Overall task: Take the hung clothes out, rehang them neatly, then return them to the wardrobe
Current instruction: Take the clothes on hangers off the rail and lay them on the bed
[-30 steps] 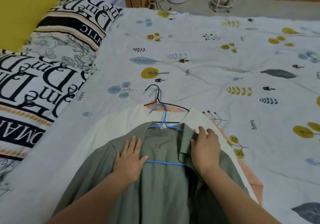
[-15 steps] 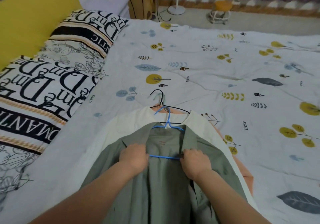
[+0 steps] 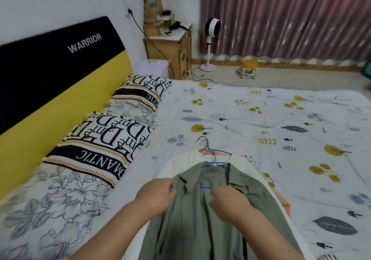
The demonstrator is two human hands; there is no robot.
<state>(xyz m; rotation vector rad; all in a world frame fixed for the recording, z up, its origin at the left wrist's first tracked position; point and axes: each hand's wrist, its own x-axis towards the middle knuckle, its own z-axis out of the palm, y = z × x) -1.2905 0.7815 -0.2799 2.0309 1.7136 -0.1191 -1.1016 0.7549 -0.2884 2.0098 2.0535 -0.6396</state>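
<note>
A grey-green shirt (image 3: 202, 225) lies front-up on the bed on a blue wire hanger (image 3: 214, 160). Under it are a cream garment (image 3: 176, 164) on a black wire hanger (image 3: 206, 145) and an orange-pink garment (image 3: 282, 201) showing at the right edge. My left hand (image 3: 155, 194) grips the shirt's left front edge just below the collar. My right hand (image 3: 228, 200) grips the right front edge beside the hanger's blue bar. Both fronts are drawn toward the middle.
The bed's leaf-print sheet (image 3: 281, 123) spreads out to the right and ahead. Lettered pillows (image 3: 112, 137) line the yellow and black headboard (image 3: 50, 82) at left. Beyond the bed stand a wooden dresser (image 3: 170, 50), a standing fan (image 3: 211, 42) and a small orange stool (image 3: 250, 66).
Both hands went from lying on the shirt to gripping its front edges and slid slightly down toward me. The head lifted, bringing the headboard, dresser and curtain into sight.
</note>
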